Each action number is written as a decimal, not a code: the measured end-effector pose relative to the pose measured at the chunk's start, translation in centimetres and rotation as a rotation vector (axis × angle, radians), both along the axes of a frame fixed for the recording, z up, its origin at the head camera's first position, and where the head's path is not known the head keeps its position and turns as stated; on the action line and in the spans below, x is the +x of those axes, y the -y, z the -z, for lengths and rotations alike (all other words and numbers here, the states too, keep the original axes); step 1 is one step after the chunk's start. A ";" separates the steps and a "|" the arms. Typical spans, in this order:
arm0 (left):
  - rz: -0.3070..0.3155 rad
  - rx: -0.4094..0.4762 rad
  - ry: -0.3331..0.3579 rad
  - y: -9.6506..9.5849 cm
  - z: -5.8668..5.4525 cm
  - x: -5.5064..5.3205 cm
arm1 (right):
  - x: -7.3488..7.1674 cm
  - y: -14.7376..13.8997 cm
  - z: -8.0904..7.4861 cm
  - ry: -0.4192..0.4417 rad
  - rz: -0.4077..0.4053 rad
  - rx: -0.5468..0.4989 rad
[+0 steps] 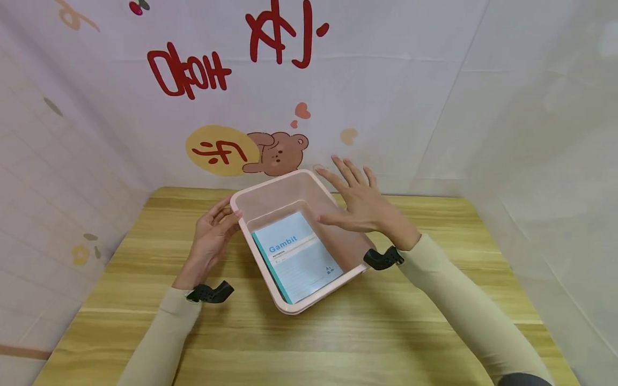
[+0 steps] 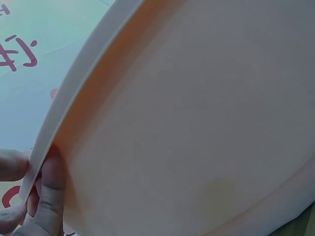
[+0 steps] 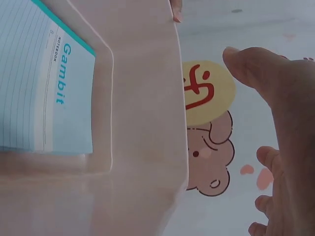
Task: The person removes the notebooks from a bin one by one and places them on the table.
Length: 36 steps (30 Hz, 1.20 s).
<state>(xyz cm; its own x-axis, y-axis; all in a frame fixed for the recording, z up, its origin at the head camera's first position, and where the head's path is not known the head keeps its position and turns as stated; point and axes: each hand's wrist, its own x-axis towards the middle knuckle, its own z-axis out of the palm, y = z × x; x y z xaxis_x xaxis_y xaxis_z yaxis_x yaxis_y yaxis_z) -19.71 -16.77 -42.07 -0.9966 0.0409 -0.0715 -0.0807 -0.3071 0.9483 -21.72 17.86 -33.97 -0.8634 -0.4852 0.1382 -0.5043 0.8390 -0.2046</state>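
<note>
A pale pink plastic bin is tilted over the table, its opening toward me. Inside it, flat on the bottom, lies a light blue notebook with a teal spine and "Gambit" on the cover. My left hand grips the bin's rim at the upper left corner. In the left wrist view its fingers pinch the rim from both sides, beside the bin's outer wall. Fingers spread, my right hand hovers over the bin's right side. Nothing is in that hand in the right wrist view.
Under the bin is a wood-grain table. A white cloth backdrop with red characters and a cartoon bear hangs behind the table's far edge. Pale side panels flank the table. Each wrist carries a black mount.
</note>
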 end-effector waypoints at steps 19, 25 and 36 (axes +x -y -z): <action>-0.005 0.022 -0.017 -0.1 -0.1 0.1 | -1.2 4.5 0.3 0.082 -0.095 0.061; -0.008 0.005 -0.005 -0.4 0.0 0.0 | -1.7 5.9 1.1 0.088 -0.133 0.086; -0.034 0.009 0.000 -0.7 0.0 0.1 | -2.7 8.6 3.2 0.139 -0.184 0.093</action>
<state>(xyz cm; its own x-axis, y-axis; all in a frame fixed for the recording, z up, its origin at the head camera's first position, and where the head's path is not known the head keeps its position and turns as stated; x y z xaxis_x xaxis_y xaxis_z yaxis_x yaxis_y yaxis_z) -19.62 -16.10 -42.04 -0.9975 0.0079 -0.0709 -0.0697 -0.3181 0.9455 -24.46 9.23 -37.14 -0.7669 -0.6412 -0.0284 -0.6226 0.7540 -0.2092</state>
